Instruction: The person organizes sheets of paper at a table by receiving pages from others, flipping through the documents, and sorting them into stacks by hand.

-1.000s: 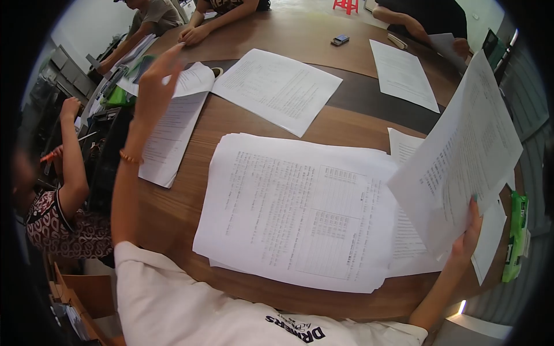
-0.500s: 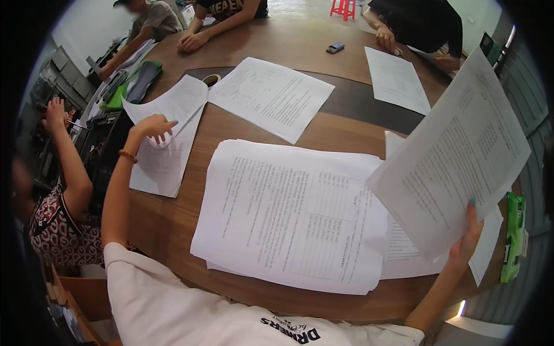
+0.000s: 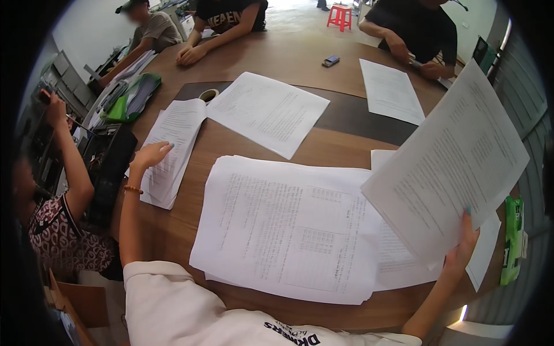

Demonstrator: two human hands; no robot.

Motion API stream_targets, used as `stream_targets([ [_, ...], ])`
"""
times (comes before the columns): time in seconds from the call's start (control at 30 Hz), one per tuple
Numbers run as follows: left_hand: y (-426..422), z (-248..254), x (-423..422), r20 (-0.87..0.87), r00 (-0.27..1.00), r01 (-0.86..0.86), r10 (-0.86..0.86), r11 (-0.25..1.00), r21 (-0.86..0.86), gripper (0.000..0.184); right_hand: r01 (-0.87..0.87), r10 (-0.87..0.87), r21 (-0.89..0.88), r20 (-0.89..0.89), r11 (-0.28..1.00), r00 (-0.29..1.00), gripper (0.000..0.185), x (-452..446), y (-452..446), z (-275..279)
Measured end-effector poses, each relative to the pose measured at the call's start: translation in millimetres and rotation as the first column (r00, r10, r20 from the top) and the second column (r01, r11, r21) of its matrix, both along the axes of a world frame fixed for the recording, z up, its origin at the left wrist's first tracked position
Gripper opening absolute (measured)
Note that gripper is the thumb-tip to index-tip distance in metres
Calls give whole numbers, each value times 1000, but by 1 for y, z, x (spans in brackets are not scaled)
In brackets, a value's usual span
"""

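Currently, left hand (image 3: 152, 155): resting on left stack (image 3: 176, 121), released, fingers loosely extended.
Right hand (image 3: 460, 247): grasping raised sheets (image 3: 456, 161) near their lower edge, holding them tilted up above table (image 3: 164, 230).
Big stack (image 3: 277, 236): lying between both hands, nearer the wearer's shirt (image 3: 179, 294).
Lower pages (image 3: 407, 256): lying left of right hand, partly under big stack.
Middle sheet (image 3: 271, 112): lying beyond and right of left hand.
Tape roll (image 3: 216, 94): sitting beyond left hand, beside left stack.
Green bag (image 3: 118, 109): lying beyond and left of left hand.
Far sheet (image 3: 391, 92): lying well beyond right hand, to its left.
Green packet (image 3: 511, 245): sitting right of right hand.
People: one sitting left of left hand, three sitting across table.
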State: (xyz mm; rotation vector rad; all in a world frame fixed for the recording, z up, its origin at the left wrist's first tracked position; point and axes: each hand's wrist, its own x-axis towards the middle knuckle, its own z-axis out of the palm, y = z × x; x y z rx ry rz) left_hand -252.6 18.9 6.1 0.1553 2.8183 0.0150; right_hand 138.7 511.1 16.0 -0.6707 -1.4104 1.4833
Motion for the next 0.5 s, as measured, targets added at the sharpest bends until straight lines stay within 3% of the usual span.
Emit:
stream_targets([
  [0.07, -7, -4, 3, -103, 994, 20, -22, 1000, -16, 39, -31, 31, -21, -19, 999, 999, 48, 0, 1, -1],
  [0.13, 5, 10, 9, -211, 943, 192, -258, 938, -290, 30, -35, 36, -77, 2, 996, 999, 48, -1, -1, 0],
  [0.2, 1, 1, -13, -464, 740, 506, -487, 858, -93, 27, -41, 41, -75, -5, 996, 999, 49, -1, 1, -3],
  [0.27, 15, -9, -33, -605, 562, 705, -564, 709, -7, 33, -48, 46, -70, -31, 996, 998, 49, -6, 1, -4],
  [0.33, 32, -13, -38, -505, 661, 658, -555, 752, 34, 42, -96, 96, -6, -10, 995, 995, 53, -7, 0, -4],
  [0.4, 36, -50, -56, -451, 698, 644, -556, 763, 56, 44, -96, 96, 0, -34, 995, 995, 51, -8, -5, -2],
  [0.5, 39, -60, -39, -447, 720, 620, -531, 782, 69, 42, -91, 91, -17, -32, 996, 995, 50, 0, -6, -2],
])
